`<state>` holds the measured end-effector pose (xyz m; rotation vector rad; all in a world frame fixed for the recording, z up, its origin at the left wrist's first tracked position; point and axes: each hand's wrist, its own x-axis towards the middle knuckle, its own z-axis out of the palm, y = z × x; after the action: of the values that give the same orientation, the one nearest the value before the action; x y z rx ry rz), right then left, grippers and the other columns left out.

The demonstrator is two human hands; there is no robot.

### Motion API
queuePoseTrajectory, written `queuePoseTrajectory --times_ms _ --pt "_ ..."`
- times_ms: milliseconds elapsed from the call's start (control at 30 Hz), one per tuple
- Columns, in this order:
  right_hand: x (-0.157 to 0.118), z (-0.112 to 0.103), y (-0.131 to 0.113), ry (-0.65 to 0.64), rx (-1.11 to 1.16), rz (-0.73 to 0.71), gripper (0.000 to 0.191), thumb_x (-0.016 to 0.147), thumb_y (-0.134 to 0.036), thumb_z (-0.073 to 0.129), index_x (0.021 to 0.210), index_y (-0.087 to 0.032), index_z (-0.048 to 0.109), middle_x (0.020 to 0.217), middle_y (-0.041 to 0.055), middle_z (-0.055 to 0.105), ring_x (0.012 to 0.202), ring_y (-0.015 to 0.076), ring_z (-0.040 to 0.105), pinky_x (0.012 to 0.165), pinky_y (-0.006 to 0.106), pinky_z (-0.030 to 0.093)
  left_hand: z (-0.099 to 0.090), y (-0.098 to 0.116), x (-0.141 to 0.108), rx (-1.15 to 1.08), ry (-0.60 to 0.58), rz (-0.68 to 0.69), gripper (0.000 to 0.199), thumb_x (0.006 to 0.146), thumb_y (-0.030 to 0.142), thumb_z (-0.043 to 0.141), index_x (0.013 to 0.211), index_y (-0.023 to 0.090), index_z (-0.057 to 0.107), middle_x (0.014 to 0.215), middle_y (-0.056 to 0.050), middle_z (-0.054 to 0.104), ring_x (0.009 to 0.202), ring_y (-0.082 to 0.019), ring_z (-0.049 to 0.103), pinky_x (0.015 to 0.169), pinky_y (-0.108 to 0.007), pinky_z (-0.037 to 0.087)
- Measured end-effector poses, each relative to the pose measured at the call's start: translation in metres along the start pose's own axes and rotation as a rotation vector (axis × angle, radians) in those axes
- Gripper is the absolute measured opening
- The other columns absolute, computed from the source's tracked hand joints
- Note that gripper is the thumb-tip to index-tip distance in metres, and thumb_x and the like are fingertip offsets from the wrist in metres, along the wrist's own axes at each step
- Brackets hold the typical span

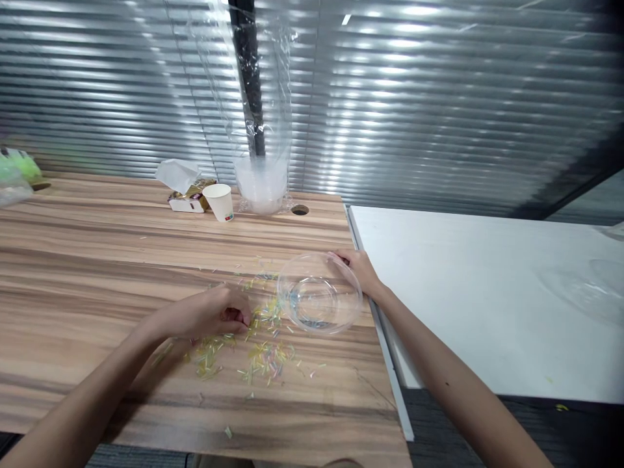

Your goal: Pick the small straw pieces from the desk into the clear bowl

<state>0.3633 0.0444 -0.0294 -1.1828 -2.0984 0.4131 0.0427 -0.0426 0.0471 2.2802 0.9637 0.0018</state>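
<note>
My right hand grips the far right rim of a clear plastic bowl near the table's right edge. Blue bits show through the bowl's wall and bottom; I cannot tell whether they lie inside or beneath it. To the left, my left hand hovers low over or rests on the wood, thumb and fingers pinched together, and whatever they hold is hidden. Short thin plastic tube pieces, mostly yellow with some pink and blue, are scattered around that hand and beside the bowl.
Toward the back stand a tissue box, a white paper cup and clear plastic cups in a tall bag. A cable hole is beside them. A white table adjoins on the right. Green bagged items sit far left.
</note>
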Motion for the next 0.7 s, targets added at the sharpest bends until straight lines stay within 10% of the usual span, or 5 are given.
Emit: queuePoseTrajectory --times_ms 700 --pt "0.0012 -0.0019 -0.0017 -0.049 -0.022 0.047 0.040 0.093 -0.040 0.042 0.073 -0.017 0.067 0.064 0.0032 0.063 0.060 0.0152 0.053 0.058 0.024 0.033 0.0008 -0.0012 0.0000 -0.015 -0.012 -0.037 0.010 0.081 0.016 0.052 0.076 0.015 0.061 0.071 0.000 0.060 0.060 -0.011 0.050 0.054 -0.021 0.034"
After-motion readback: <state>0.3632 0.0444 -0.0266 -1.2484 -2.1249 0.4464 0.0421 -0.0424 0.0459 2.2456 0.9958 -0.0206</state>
